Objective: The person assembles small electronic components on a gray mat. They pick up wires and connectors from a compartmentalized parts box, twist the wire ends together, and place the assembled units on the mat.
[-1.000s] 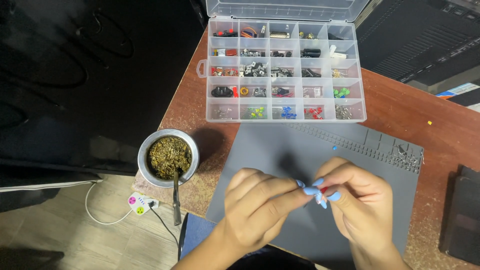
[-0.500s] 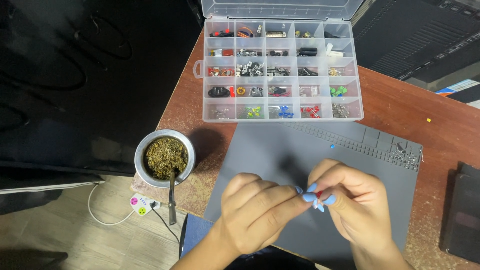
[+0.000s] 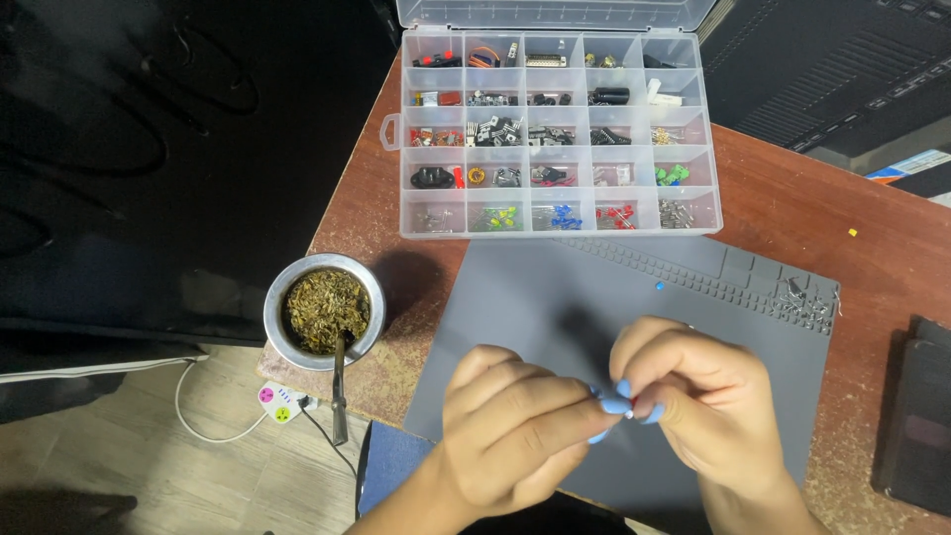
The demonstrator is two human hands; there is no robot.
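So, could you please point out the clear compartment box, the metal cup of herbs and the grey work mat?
clear compartment box [image 3: 408, 134], head view, on its left wall.
metal cup of herbs [image 3: 273, 297], head view, on its left rim.
grey work mat [image 3: 535, 297], head view, on a bare stretch left of centre.

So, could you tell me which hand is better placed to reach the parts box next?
Probably the right hand. It sits a little nearer the parts box, under its right half, though both hands meet over the grey mat, fingertips pinching something tiny. The left hand lies nearer the cup.
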